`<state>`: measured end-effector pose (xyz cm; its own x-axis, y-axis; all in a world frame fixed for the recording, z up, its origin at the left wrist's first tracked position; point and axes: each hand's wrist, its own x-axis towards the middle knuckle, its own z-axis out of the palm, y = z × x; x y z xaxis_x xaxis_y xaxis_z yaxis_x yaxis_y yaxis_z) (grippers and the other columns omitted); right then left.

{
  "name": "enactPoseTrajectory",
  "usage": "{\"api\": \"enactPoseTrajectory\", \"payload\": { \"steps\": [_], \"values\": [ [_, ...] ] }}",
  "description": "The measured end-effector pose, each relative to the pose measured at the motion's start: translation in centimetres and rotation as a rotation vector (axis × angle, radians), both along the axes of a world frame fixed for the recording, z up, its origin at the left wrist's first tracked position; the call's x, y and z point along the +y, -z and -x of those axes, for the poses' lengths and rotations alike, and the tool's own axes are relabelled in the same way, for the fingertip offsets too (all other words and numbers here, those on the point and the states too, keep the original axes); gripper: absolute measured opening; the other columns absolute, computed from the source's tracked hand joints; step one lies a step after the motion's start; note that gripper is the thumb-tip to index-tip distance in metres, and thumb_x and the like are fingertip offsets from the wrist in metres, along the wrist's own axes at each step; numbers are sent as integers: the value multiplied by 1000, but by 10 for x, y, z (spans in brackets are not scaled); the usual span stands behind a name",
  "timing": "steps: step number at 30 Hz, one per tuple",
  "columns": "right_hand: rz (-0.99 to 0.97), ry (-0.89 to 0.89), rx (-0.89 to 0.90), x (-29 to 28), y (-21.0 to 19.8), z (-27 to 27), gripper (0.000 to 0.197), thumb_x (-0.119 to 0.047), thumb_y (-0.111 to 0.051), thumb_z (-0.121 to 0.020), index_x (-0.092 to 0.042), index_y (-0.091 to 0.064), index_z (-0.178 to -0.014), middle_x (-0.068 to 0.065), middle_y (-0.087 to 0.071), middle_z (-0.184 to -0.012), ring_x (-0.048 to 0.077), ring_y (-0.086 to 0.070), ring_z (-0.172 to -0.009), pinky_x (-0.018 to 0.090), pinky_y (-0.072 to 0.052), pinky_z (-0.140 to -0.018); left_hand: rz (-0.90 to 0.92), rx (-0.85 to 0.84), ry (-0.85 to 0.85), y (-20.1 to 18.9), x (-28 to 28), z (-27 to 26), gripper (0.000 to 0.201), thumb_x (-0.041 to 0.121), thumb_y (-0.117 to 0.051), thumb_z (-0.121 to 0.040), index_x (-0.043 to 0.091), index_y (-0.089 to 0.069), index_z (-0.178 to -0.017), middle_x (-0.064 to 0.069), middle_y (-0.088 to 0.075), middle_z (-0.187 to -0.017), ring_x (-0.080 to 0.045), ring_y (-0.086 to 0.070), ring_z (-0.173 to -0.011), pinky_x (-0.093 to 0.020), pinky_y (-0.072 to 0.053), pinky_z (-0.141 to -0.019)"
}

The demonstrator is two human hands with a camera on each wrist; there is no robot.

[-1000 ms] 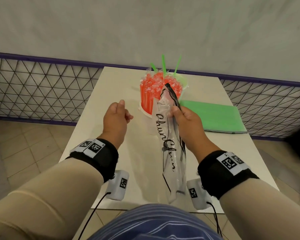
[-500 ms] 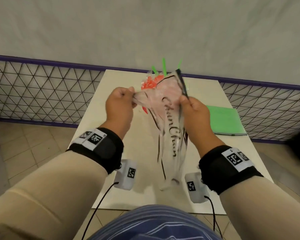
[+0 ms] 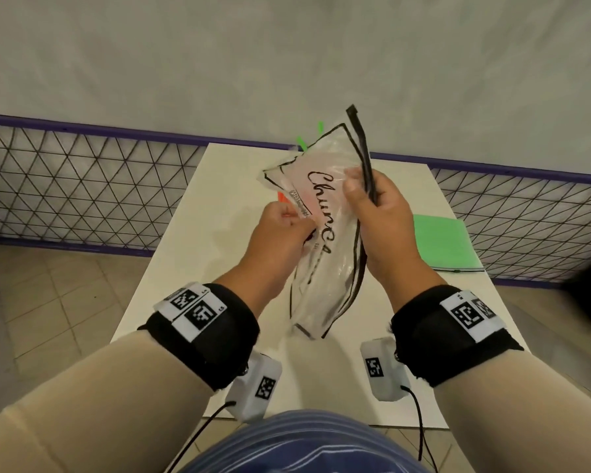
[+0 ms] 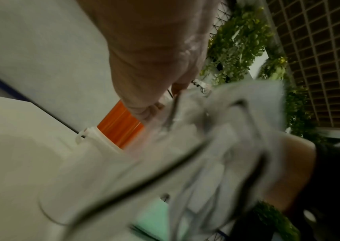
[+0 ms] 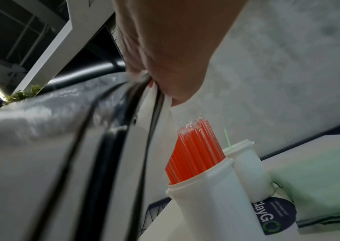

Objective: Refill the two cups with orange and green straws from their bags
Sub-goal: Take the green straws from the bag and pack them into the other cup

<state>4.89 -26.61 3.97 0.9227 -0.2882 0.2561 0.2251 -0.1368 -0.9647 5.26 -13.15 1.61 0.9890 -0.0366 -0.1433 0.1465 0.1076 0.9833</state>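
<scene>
Both hands hold the empty clear bag (image 3: 325,240) up over the table (image 3: 198,268): the left hand (image 3: 280,230) pinches its left edge, the right hand (image 3: 383,213) grips its black strip, probably to fold it away. Behind it one cup (image 5: 201,203) stands packed with orange straws (image 5: 195,150); rightward, the second cup (image 5: 247,168) shows few green straws (image 5: 227,140), beside the full green bag (image 3: 444,244).

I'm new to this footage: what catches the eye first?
An empty clear bag with black script, held up over the table by both hands, left hand and right hand. Behind it, orange straws pack the nearer white cup; a green bag lies to the right.
</scene>
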Motion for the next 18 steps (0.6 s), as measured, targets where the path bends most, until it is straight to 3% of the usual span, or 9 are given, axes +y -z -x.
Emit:
{"api": "enactPoseTrajectory", "payload": {
  "steps": [1,3,5,7,9,11,13,16,18],
  "values": [
    [-27,-100,24,0,1,2,25,-39,-67,-85,-30,-67,-108,-1,-68,-114,14,-64,-107,41,-52,-96,9,-7,-10,-3,1,-1,21,24,-64,-83,17,-54,-100,-5,-71,-100,-22,-69,-94,-42,-58,-82],
    [-11,-255,75,1,4,6,34,-36,-70,-80,-28,-67,-113,-4,-69,-115,14,-64,-111,38,-50,-98,28,-24,-28,-8,3,-4,3,16,-56,-86,17,-58,-89,-4,-69,-83,-22,-66,-81,-37,-55,-75],
    [45,-303,122,2,8,8,28,-30,-71,-79,-28,-70,-106,-6,-71,-109,12,-65,-106,33,-49,-97,46,-12,-70,-11,5,-7,14,12,-51,-91,18,-59,-81,2,-61,-65,-17,-58,-65,-30,-50,-62],
    [76,-286,142,3,10,8,13,-21,-67,-83,-29,-72,-92,-12,-71,-96,10,-65,-96,31,-49,-91,70,1,-75,-13,7,-8,16,18,-53,-95,18,-61,-81,1,-61,-67,-17,-58,-65,-30,-51,-63],
    [49,-248,148,-1,9,7,19,-13,-61,-88,-29,-71,-85,-10,-71,-92,14,-65,-94,33,-51,-85,82,-29,-72,-13,10,-11,17,23,-53,-97,17,-59,-82,-3,-62,-74,-20,-59,-71,-36,-53,-70],
    [50,-143,144,-9,4,4,26,-7,-55,-92,-27,-68,-83,-5,-70,-94,13,-64,-88,22,-53,-72,61,-63,-139,-14,15,-15,19,23,-49,-99,18,-55,-82,-4,-60,-78,-20,-56,-73,-37,-51,-74],
    [119,-45,124,-17,-1,3,31,-2,-49,-94,-26,-66,-85,-3,-66,-90,2,-56,-66,12,-46,-54,-36,-132,-200,-13,20,-19,19,24,-45,-101,19,-52,-84,-2,-55,-78,-17,-50,-71,-35,-49,-71],
    [146,3,60,-17,-6,3,29,-5,-50,-95,-30,-65,-92,-11,-64,-86,-3,-47,-54,14,-45,-55,-144,-224,-262,-11,22,-18,17,31,-44,-101,18,-50,-91,4,-53,-73,-10,-48,-63,-28,-48,-59],
    [127,77,-11,-15,-8,1,27,-7,-53,-95,-31,-65,-100,-15,-63,-87,-4,-48,-58,15,-46,-61,-87,-202,-236,-12,19,-12,24,44,-52,-95,20,-49,-95,3,-60,-77,-11,-57,-66,-33,-56,-64]
  ]
}}
